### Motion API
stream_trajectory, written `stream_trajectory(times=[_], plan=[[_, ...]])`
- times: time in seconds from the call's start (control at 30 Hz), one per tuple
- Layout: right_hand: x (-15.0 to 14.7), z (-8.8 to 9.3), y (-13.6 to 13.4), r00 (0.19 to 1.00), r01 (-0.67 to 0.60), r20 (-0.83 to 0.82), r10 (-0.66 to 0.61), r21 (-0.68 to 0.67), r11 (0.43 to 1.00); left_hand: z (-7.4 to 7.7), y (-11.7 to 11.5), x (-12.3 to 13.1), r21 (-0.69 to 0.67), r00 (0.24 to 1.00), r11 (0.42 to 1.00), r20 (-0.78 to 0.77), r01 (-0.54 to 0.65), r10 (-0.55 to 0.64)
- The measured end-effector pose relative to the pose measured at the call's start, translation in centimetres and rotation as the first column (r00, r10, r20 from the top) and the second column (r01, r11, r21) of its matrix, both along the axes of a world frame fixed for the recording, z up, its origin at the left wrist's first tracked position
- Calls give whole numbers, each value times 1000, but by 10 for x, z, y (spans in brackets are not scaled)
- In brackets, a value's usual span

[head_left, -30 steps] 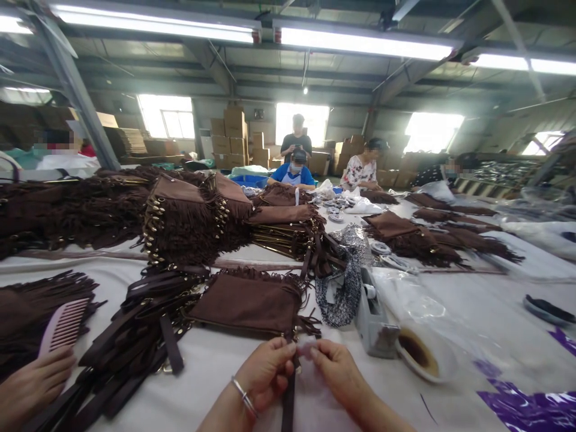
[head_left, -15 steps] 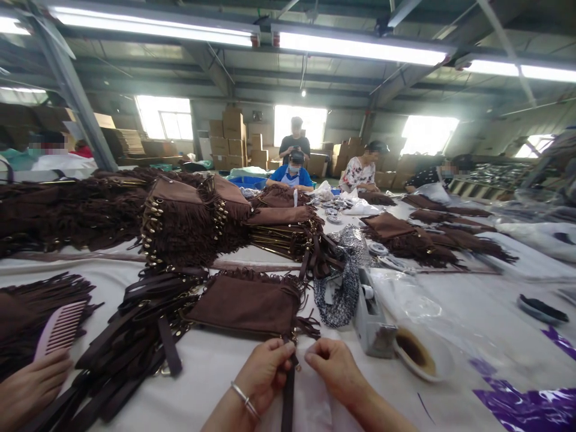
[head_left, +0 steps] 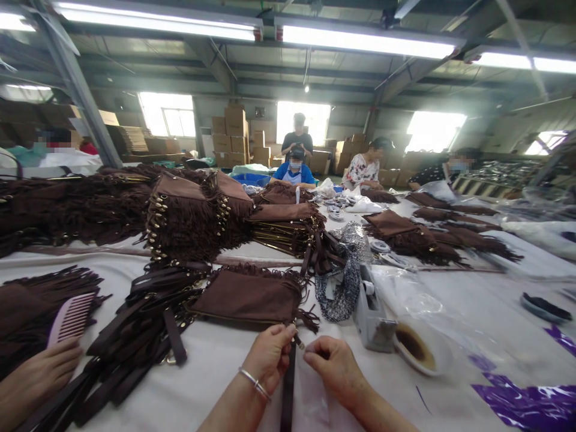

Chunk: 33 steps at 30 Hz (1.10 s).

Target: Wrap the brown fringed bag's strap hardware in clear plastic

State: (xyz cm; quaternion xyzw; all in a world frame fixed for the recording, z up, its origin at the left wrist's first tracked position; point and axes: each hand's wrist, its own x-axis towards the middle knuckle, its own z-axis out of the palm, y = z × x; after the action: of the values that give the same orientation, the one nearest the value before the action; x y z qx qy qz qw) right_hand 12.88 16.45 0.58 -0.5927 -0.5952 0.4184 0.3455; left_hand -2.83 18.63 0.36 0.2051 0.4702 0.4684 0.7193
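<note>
A brown fringed bag (head_left: pixel 252 295) lies flat on the white-covered table just beyond my hands. My left hand (head_left: pixel 271 354), with a silver bangle at the wrist, is closed on a dark brown strap (head_left: pixel 288 393) beside the bag's near right corner. The strap hangs down toward me. A small metal clasp (head_left: pixel 300 344) on a short brown tab sticks out between my hands. My right hand (head_left: pixel 335 363) is pinched at the end of this clasp; the fingertips partly hide the contact.
Loose straps (head_left: pixel 139 330) lie left of the bag. Another person's hand (head_left: pixel 45 366) holds a pink comb (head_left: pixel 72 318) at far left. Stacked bags (head_left: pixel 180 222) stand behind. To the right are a tape dispenser (head_left: pixel 374 318), a tape roll (head_left: pixel 416 351) and purple plastic (head_left: pixel 531 408).
The small metal clasp has swung up and right, from hanging beside the strap to my right fingertips. The other person's hand and comb have shifted slightly right in view.
</note>
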Motion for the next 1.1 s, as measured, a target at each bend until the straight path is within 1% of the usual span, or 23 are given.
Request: stream_trajectory(times=[0.27, 0.57, 0.7, 0.83, 1.03, 1.1], plan=[[0, 0, -3, 1000, 0, -1, 0, -8, 1000, 0, -4, -1, 50, 992, 998, -119, -27, 32], [-3, -1, -3, 999, 4, -42, -5, -19, 1000, -2, -3, 5, 88, 968, 994, -236, -60, 79], [-3, -4, -2, 995, 8, -98, -14, -61, 998, 1, -5, 6, 107, 963, 992, -255, -67, 93], [0, -7, -2, 993, -4, -115, -5, -75, 997, 3, -8, 4, 114, 960, 991, -263, -64, 92], [-8, -3, 1, 987, 9, -163, -18, -56, 998, -6, -6, 4, 105, 956, 994, -284, -42, 71], [-12, -5, 6, 983, 15, -180, -27, -68, 998, -6, -6, 4, 105, 956, 994, -285, -38, 67]])
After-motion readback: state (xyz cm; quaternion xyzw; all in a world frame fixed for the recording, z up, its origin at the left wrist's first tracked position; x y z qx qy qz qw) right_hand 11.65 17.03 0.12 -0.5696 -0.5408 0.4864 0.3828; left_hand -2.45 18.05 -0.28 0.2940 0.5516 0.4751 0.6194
